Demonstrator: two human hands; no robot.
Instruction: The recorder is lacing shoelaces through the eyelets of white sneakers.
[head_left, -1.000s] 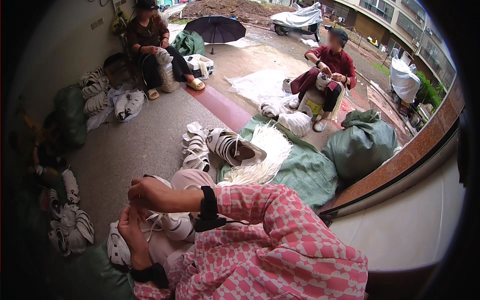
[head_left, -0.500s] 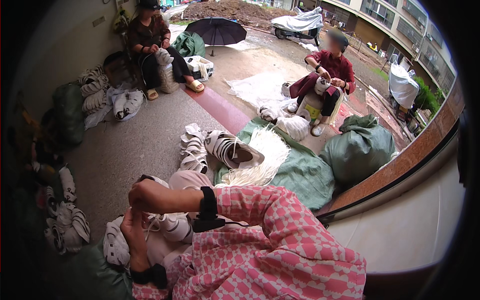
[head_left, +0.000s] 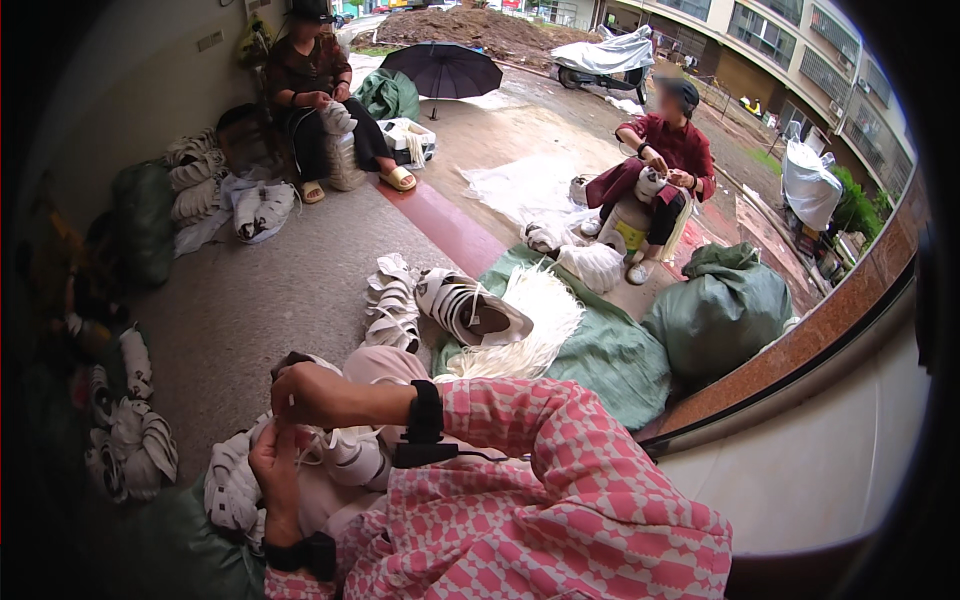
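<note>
My left hand (head_left: 275, 475) and right hand (head_left: 305, 392) meet, pinching a white lace (head_left: 300, 455). A white shoe (head_left: 345, 455) rests just beside them on my lap.

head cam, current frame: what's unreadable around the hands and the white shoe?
- Head view: left hand fingertips are covered by the right hand, so its grip is hidden.
- Any lace between the fingers is too thin to make out.
- White shoe on the lap: its far side sits behind both hands.
- Dark pile at left is lost in the lens shadow.
- Shoe held by the seated person in red: too small.
</note>
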